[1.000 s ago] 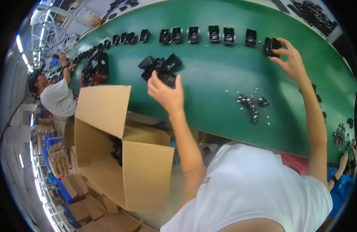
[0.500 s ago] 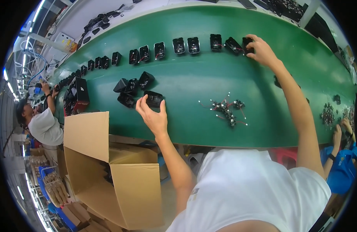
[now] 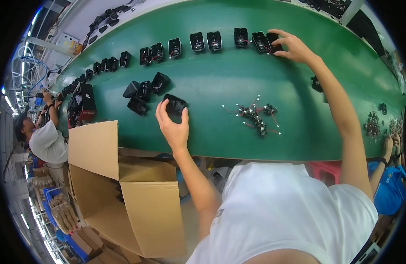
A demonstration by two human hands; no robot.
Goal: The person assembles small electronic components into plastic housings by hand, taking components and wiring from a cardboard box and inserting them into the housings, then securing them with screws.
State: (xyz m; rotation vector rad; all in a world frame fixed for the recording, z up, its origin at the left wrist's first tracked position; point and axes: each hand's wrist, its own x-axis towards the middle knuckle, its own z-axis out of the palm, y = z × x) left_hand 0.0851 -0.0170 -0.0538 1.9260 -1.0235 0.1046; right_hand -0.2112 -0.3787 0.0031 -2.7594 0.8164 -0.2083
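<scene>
My left hand (image 3: 173, 128) has its thumb and fingers around a black plastic housing (image 3: 176, 105) on the green table. Just left of it several similar black housings (image 3: 144, 90) lie in a loose cluster. At the far side, my right hand (image 3: 296, 48) is closed on another black housing (image 3: 272, 40), partly hidden by the fingers. That one sits right beside a slightly tilted housing (image 3: 260, 42), the neighbour in a long row of open black housings, some with red wires. Between my arms lies a small heap of black parts with red wires and white connectors (image 3: 258, 118).
An open cardboard box (image 3: 150, 211) stands at the table's near left edge. Behind it is a black carton (image 3: 87, 101) of dark parts. A co-worker (image 3: 46, 141) is at the far left; another's hands (image 3: 391, 143) are by small-part piles (image 3: 372, 125) at right. The green table (image 3: 203, 79) spans the view.
My right hand has brought its housing closer to the neighbouring one, which now stands straighter. My left hand stays at its housing. The whole view has shifted slightly.
</scene>
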